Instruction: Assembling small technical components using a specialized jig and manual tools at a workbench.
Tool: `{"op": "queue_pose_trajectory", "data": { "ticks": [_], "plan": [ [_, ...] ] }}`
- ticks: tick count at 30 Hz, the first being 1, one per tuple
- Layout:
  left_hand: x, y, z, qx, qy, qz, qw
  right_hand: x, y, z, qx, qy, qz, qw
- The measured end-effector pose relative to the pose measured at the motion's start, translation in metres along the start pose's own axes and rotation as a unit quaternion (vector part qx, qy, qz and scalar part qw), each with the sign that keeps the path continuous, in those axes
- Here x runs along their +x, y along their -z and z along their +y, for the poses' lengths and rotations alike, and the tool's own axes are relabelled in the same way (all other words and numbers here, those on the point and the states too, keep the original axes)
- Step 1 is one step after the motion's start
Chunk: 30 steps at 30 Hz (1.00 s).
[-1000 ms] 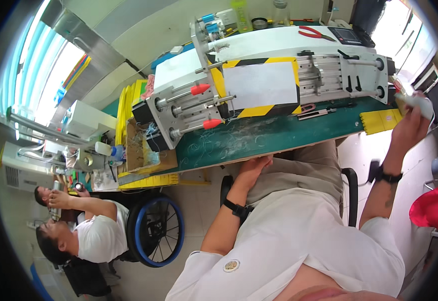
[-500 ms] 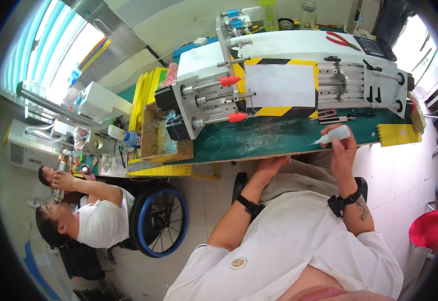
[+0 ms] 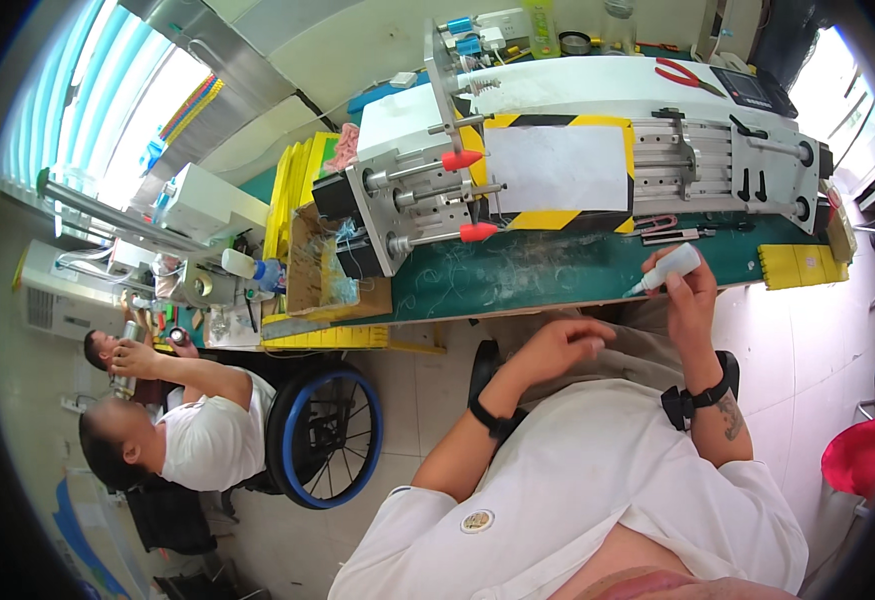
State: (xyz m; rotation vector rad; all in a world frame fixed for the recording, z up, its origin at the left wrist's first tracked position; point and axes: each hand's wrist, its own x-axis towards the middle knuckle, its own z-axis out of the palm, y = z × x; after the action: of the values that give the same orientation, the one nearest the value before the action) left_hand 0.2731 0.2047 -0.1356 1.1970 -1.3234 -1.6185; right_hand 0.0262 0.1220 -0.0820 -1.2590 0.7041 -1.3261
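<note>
My right hand (image 3: 692, 295) grips a small white squeeze bottle (image 3: 673, 264) at the front edge of the green bench top (image 3: 527, 280). The bottle is tilted, its thin nozzle pointing down to the left close to that edge. Above my lap, just in front of the bench, my left hand (image 3: 562, 348) holds nothing, its fingers stretched out to the right. Beyond the bottle, a few slim tools (image 3: 667, 235) lie beside the machine. That metal machine (image 3: 697, 165) has red cone tips (image 3: 478, 232) and a white panel (image 3: 557, 168) framed in yellow-black tape.
Red-handled pliers (image 3: 687, 76) rest on the machine's white housing. An open cardboard box (image 3: 322, 265) with bluish scraps stands at the bench's left end. A yellow pad (image 3: 802, 266) hangs over the right edge. At left, a person in a white shirt (image 3: 215, 435) sits in a wheelchair (image 3: 325, 435).
My left hand has come out from beneath the bench edge and risen, its fingers now showing. The bottle in my right hand has shifted slightly and tilts more steeply.
</note>
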Motion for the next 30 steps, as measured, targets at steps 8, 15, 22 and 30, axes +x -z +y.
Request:
{"op": "queue_pose_trajectory", "data": {
  "ticks": [8,15,22,30],
  "plan": [
    [-0.078,0.048,0.178,0.032,-0.215,0.272,0.937,0.03,-0.036,-0.08,-0.094,0.103,-0.072,0.988],
    [-0.026,0.08,0.196,0.179,-0.195,0.503,0.823,0.108,-0.113,-0.116,-0.006,0.133,-0.169,0.977],
    [-0.006,0.087,0.182,0.208,-0.207,0.502,0.813,0.176,-0.157,-0.09,0.027,0.018,-0.146,0.989],
    [-0.007,0.083,0.188,0.205,-0.198,0.513,0.81,0.18,-0.157,-0.067,0.072,0.03,-0.095,0.992]
  ]
}}
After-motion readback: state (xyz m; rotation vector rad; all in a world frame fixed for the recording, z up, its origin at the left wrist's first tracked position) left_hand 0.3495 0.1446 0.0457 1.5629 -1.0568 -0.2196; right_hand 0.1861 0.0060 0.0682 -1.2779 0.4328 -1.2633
